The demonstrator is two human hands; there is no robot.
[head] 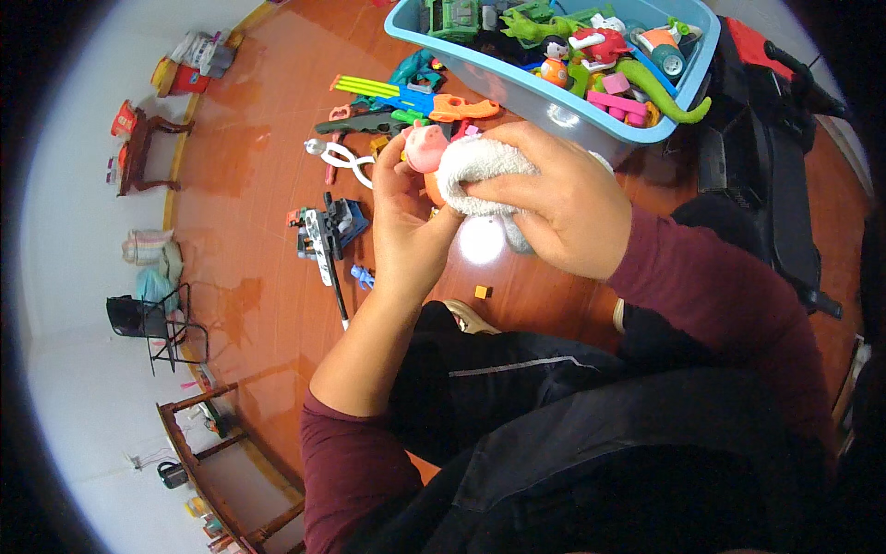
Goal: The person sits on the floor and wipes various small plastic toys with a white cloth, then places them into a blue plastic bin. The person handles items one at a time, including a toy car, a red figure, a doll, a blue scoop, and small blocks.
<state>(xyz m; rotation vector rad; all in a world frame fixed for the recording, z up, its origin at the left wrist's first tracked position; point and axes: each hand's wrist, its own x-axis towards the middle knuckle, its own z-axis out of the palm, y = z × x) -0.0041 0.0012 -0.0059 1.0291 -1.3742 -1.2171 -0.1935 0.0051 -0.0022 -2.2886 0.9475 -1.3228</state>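
My left hand (408,221) grips a small toy pig figure (424,147) with a pink head and some orange lower down. A white terry cloth (488,172) is bunched in my right hand (567,201) and pressed against the figure's side. The cloth and my fingers hide most of the figure's body. Just beyond my hands lie a blue and orange toy gun (436,102), a dark green toy gun (367,123) and a white toy piece (346,159) with looped arms.
A light blue plastic tub (554,97) full of toys stands ahead. Left on the wooden floor are a black-and-white toy gun (320,249) and a small blue figure (362,277). A yellow block (483,292) lies near my foot. A black machine (768,173) stands at right.
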